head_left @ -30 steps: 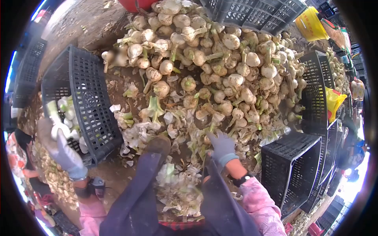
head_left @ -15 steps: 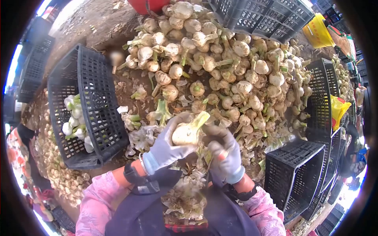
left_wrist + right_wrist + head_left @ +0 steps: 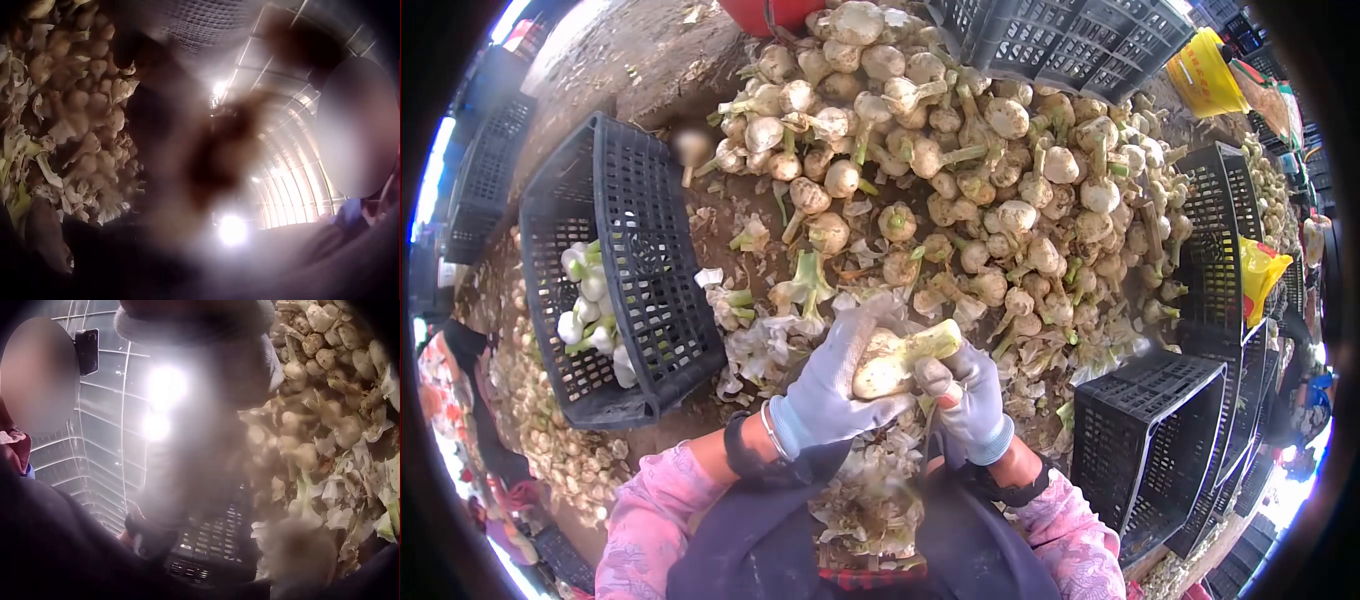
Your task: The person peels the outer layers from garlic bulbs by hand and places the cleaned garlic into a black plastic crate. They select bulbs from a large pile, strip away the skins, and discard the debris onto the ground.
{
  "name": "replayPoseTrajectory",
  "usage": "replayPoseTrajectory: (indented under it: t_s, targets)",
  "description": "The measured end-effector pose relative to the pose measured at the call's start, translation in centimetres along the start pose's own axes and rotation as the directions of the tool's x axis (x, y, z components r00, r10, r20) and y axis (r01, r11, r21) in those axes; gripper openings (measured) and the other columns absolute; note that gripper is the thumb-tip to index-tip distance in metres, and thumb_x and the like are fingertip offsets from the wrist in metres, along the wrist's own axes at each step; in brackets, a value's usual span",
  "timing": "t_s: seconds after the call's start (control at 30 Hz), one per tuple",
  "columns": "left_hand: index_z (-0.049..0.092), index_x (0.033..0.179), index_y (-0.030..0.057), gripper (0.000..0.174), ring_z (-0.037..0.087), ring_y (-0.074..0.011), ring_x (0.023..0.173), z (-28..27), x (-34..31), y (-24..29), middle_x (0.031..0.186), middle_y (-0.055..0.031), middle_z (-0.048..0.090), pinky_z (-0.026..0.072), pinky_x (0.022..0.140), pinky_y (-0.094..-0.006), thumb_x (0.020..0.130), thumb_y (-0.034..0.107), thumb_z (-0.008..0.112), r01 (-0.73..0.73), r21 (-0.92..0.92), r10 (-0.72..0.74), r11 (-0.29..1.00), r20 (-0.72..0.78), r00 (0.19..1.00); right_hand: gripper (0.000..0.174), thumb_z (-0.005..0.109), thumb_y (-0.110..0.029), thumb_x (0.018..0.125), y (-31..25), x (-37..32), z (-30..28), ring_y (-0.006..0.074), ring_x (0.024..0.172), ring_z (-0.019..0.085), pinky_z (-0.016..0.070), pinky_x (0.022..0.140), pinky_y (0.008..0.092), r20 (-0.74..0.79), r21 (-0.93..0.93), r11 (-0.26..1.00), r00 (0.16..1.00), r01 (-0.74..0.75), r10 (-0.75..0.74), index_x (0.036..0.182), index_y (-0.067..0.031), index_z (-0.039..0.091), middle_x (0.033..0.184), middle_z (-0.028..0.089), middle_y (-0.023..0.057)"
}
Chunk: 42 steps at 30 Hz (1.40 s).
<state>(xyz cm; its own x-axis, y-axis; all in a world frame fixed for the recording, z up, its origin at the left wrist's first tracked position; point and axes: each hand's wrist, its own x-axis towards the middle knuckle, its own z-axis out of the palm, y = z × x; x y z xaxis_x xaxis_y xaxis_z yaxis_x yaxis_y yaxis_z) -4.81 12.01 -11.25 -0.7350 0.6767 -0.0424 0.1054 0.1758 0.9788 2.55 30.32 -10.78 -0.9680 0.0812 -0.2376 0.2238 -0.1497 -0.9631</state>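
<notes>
In the head view, a garlic bulb [image 3: 885,372] with a thick pale green stem lies in front of my body, its stem pointing right and up. My gloved left hand [image 3: 825,385] grips the bulb from the left, thumb below and fingers above it. My gloved right hand [image 3: 972,400] is at the stem end, its curled fingers behind the stem and the thumb against the near side. Both wrist views are blurred close up; a bit of glove cuff [image 3: 275,365] shows in the right one.
A black crate [image 3: 655,270] with several peeled garlic bulbs [image 3: 590,300] stands at left. Ahead spreads a heap of unpeeled garlic [image 3: 1000,190], with loose skins [image 3: 760,350] nearer me. Another crate [image 3: 1150,400] stands at right, and one [image 3: 1065,45] at the back.
My left hand came from the left crate to the middle, now holding a garlic bulb. The right hand rose from the skins and closed in on the stem. The bulb's stem has tipped rightward.
</notes>
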Motion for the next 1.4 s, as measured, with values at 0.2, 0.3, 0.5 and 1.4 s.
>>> replayPoseTrajectory:
  t_s: [0.2,0.3,0.5,1.4]
  targets:
    - [0.028,0.15,-0.0001,0.098,0.057,-0.02,0.114,-0.6,-0.3,0.3,0.132,-0.0125,0.052,0.0472,0.098,-0.0349,0.074,0.023,0.084,0.384,-0.56,-0.32,0.734,0.213,0.923,0.028,0.066,-0.008,0.079,0.2,-0.1,-0.6,0.0271,0.089,0.062,0.0489,0.081,0.0346,0.017,-0.369,0.902,0.972,0.224,-0.234,0.106,-0.0033,0.067,0.095,0.065,0.0105]
    - [0.029,0.15,0.0026,0.09,0.062,-0.0263,0.112,-1.9,-1.1,-0.6,0.131,-0.0143,0.056,0.0543,0.091,-0.0436,0.076,0.016,0.079,0.637,-0.761,-0.293,0.127,0.585,0.757,0.041,0.068,-0.006,0.065,-0.2,0.5,-1.6,0.0313,0.091,0.062,0.0489,0.082,0.0384,0.161,-0.49,0.761,0.902,0.426,-0.401,0.107,-0.0077,0.068,0.097,0.065,0.0095]
    - [0.039,0.141,0.0009,0.079,0.062,-0.0142,0.104,1.3,-1.1,1.3,0.128,-0.0113,0.057,0.0537,0.089,-0.0341,0.079,0.027,0.081,0.547,-0.39,0.201,0.741,0.905,0.374,0.051,0.067,-0.006,0.06,-0.5,4.6,-1.6,0.0342,0.098,0.06,0.0476,0.086,0.0417,0.311,-0.536,0.689,0.873,0.488,-0.376,0.11,-0.0117,0.069,0.106,0.066,0.0105]
    - [0.057,0.102,0.0077,0.012,0.062,-0.0292,0.086,-0.4,1.0,2.4,0.095,-0.0085,0.061,0.0503,0.075,-0.0379,0.091,0.012,0.06,-0.515,0.053,0.517,0.856,-0.037,0.855,0.036,0.062,-0.024,0.096,-0.6,0.2,-0.2,0.002,0.06,0.047,0.0366,0.054,0.0175,-0.11,0.646,0.722,0.905,-0.249,0.411,0.122,-0.0001,0.063,0.077,0.061,-0.0052]
